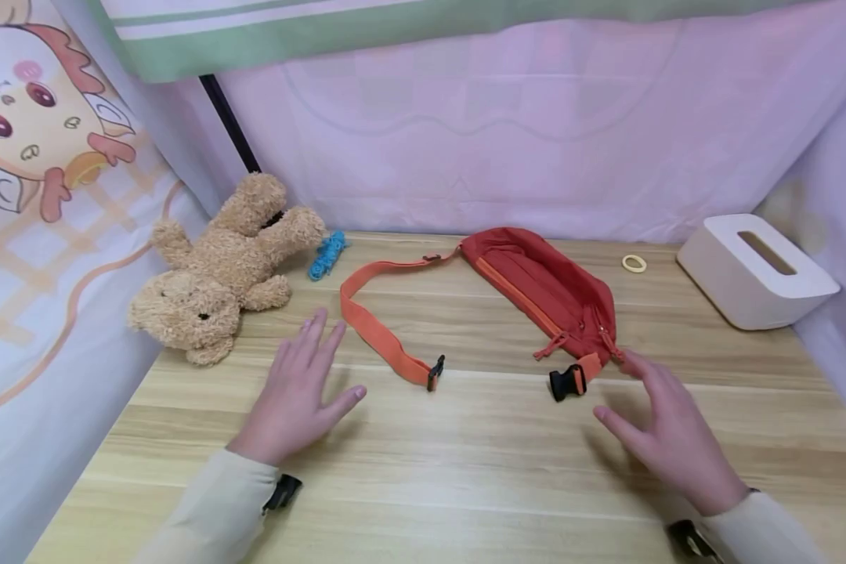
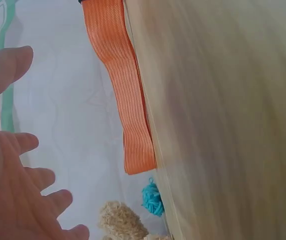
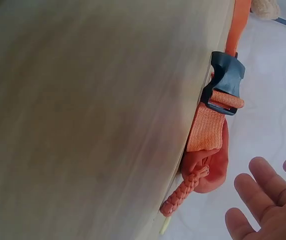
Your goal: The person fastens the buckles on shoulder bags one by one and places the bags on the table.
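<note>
A red waist bag [image 1: 546, 286] lies on the wooden table [image 1: 465, 462], its orange strap [image 1: 377, 313] looping left to a black buckle end [image 1: 435, 372]. The other black buckle [image 1: 567, 381] sits at the bag's near right corner, seen close in the right wrist view as a buckle [image 3: 225, 80] on an orange tab. My left hand [image 1: 299, 392] hovers open, fingers spread, just left of the strap [image 2: 122, 95]. My right hand [image 1: 666, 427] is open too, fingertips close to the bag's corner by the zipper pulls [image 3: 183, 192]. Neither hand holds anything.
A tan teddy bear [image 1: 218, 270] lies at the back left with a blue yarn bundle [image 1: 327, 254] beside it. A yellow ring [image 1: 634, 263] and a white tissue box [image 1: 754, 270] sit at the back right. Fabric curtains wall the table on three sides.
</note>
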`<action>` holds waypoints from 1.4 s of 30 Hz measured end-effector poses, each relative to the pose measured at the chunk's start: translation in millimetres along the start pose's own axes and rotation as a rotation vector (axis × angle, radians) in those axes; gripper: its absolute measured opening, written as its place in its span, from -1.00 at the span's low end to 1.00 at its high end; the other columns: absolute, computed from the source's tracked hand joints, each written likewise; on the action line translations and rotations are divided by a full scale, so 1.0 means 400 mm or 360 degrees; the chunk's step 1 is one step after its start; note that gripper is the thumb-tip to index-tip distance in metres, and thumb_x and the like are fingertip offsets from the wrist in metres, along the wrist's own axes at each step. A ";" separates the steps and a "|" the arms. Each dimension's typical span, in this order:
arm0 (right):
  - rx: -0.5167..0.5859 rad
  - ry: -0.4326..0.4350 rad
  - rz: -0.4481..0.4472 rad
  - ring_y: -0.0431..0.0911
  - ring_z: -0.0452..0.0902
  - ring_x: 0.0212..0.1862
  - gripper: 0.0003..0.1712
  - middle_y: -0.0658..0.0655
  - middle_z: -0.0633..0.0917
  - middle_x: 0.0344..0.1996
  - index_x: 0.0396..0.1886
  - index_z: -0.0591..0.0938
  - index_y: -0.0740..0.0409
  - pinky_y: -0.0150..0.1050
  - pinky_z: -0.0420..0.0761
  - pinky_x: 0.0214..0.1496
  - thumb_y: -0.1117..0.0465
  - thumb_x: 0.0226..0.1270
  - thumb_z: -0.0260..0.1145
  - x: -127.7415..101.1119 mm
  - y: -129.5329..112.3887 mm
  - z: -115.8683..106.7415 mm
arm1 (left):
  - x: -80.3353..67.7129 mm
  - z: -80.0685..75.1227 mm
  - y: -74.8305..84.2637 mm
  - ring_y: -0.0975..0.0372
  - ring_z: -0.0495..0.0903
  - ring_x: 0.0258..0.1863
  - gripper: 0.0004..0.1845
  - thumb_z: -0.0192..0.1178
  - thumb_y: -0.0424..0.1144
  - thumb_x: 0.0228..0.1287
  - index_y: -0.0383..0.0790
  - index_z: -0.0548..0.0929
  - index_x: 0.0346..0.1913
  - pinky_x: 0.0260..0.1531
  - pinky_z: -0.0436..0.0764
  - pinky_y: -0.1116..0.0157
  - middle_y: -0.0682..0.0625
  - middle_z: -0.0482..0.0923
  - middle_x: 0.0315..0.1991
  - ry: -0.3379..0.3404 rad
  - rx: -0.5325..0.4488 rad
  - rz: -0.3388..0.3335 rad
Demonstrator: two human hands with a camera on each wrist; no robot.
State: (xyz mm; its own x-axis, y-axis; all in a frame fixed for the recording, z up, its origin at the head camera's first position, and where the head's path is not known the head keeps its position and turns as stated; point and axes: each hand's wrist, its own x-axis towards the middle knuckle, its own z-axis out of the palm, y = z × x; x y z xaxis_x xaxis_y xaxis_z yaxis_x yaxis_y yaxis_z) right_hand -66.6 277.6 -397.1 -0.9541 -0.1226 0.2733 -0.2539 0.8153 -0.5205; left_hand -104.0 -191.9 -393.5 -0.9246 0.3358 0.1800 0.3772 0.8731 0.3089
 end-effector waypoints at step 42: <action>0.0192 -0.0185 0.0065 0.11 0.59 0.05 -0.52 0.21 0.61 0.04 0.18 0.56 0.26 0.13 0.60 0.10 0.23 0.32 0.44 0.064 0.004 0.052 | 0.083 0.089 0.119 0.26 0.53 -0.29 -0.57 0.33 -0.07 0.35 -0.10 0.59 0.22 -0.28 0.57 0.30 0.10 0.54 -0.02 -0.0077 -0.0532 0.0131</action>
State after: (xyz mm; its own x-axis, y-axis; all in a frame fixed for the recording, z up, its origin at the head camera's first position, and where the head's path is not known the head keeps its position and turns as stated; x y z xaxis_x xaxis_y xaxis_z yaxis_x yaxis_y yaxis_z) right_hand -94.7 264.1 -407.9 -0.9741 -0.1611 0.1586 -0.2254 0.7477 -0.6246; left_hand -118.7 -126.4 -406.1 -0.8888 0.4236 0.1749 0.4398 0.6811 0.5854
